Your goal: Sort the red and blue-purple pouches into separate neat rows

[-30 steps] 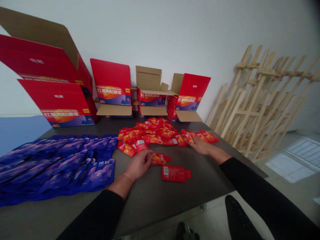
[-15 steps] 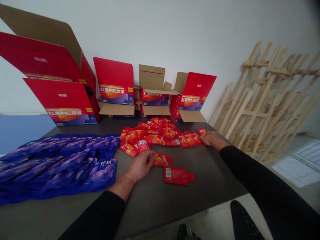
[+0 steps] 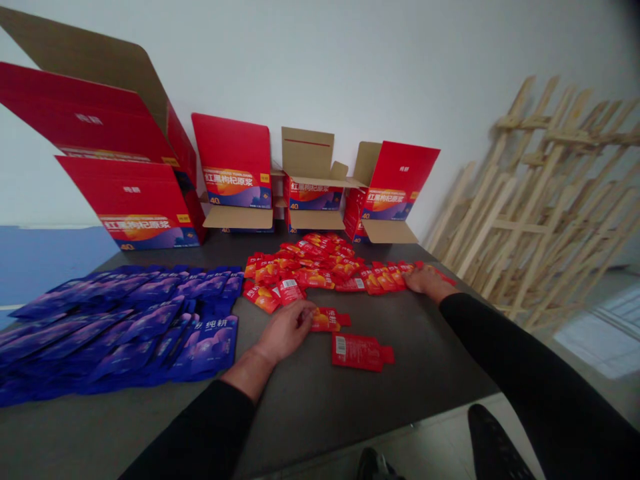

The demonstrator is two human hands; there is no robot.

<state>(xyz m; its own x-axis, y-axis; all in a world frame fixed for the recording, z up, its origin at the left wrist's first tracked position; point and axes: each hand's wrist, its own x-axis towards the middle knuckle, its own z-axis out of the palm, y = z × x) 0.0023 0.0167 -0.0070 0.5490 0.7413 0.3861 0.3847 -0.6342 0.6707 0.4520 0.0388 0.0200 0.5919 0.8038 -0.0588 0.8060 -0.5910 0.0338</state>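
Observation:
Near the table's middle, my left hand is closed, its curled fingertips at the left end of a red pouch that lies flat with its spout to the right. Another red pouch, barcode side up, lies just in front of it. My right hand reaches out to the right end of a row of overlapping red pouches; its fingers are closed on a red pouch, mostly covered by the hand. The row runs into a loose heap of red pouches further back.
Blue-purple pouches are layered across the left of the table. Red cartons with raised flaps stand along the back, including an open one at the right. Wooden easels lean on the wall beyond the table's right edge.
My right hand has come down at the row's end, and the pouch there now lies more in line with the others. My left hand stays at its pouch. The view has shifted slightly.

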